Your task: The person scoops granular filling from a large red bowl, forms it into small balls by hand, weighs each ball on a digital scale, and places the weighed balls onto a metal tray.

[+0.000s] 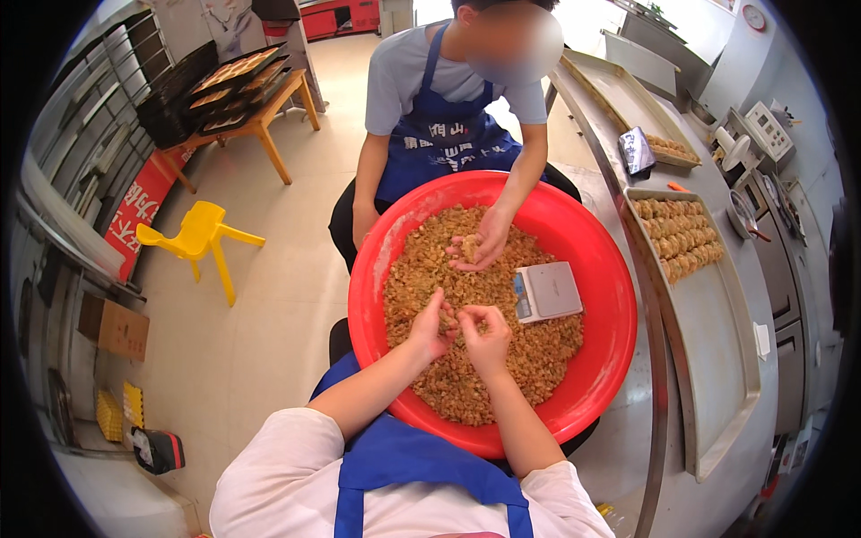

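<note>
A big red basin (610, 359) holds a heap of brown, crumbly filling (457, 386). Above the heap, my left hand (432, 328) is cupped, palm facing right, around a small clump of filling (448, 320). Close beside it my right hand (486, 342) is pinched, thumb and fingertips together near that clump; what the pinch holds, if anything, is too small to make out. To the right, a digital kitchen scale (549, 291) rests on the filling. Across the basin, a co-worker's hand (482, 244) lies palm up with a lump of filling (469, 247) in it.
A co-worker in a blue apron (439, 134) sits opposite. On the metal counter at right lie a tray (708, 359) with rows of filling balls (677, 238) and another tray (619, 99). At left stand a yellow chair (202, 235) and a wooden table (260, 125) stacked with black baking trays (170, 108).
</note>
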Action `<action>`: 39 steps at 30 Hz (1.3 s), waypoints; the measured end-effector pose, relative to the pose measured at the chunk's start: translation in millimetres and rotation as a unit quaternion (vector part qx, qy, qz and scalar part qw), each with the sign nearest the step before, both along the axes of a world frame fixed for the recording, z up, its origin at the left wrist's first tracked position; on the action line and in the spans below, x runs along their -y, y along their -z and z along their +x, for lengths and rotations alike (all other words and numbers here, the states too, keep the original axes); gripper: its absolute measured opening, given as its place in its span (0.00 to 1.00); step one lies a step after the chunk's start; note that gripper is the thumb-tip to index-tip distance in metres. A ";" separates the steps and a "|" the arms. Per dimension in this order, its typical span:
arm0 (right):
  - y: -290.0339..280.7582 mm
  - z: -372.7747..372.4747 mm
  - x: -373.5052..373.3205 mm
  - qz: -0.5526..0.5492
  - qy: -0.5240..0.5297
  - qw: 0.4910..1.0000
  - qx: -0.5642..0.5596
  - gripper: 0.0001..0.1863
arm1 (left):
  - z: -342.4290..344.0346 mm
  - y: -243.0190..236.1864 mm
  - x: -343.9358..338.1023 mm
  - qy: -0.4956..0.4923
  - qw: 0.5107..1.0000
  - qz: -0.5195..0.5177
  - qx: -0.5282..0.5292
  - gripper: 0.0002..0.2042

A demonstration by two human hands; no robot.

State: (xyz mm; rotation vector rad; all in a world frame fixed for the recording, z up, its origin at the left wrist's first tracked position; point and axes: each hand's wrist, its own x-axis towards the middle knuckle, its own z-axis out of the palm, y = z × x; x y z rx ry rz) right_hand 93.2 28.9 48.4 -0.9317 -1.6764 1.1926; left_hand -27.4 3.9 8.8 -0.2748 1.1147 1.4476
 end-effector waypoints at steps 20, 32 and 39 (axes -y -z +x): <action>26.7 -8.7 -3.9 0.321 0.126 0.912 0.223 0.08 | 6.2 14.8 5.3 0.111 0.980 0.155 0.059 0.28; 26.2 4.1 0.1 0.250 -0.078 0.954 0.147 0.06 | -2.5 31.0 6.0 0.051 0.991 0.058 0.113 0.16; 27.2 5.3 -8.7 0.066 -0.001 0.997 0.050 0.07 | -7.4 4.6 5.1 0.020 1.000 0.011 0.013 0.14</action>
